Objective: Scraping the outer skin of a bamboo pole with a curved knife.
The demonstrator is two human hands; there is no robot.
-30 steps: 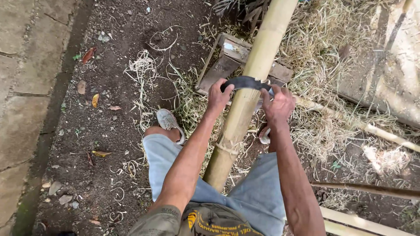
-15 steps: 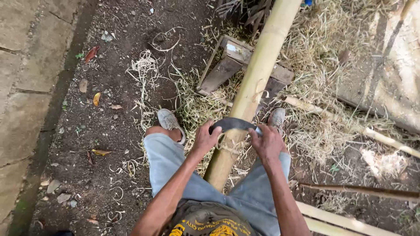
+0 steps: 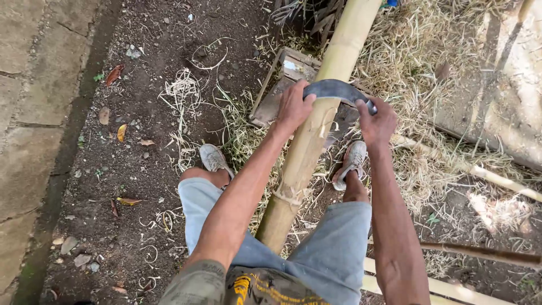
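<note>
Both ends of a curved dark blade [image 3: 337,90] are gripped: the left hand [image 3: 293,106] is closed around its end at 9 o'clock, the right hand [image 3: 377,120] around the handle at 3 o'clock. This blade is laid across a thick bamboo pole [image 3: 316,133], which is held between the knees and runs toward 1 o'clock. A wooden crate [image 3: 275,96] is seen under the pole. Pale shavings [image 3: 182,90] are scattered on the soil at 10 o'clock.

Left hand [image 3: 293,107], right hand [image 3: 377,121] grip curved blade [image 3: 337,90] across bamboo pole [image 3: 313,141]
</note>
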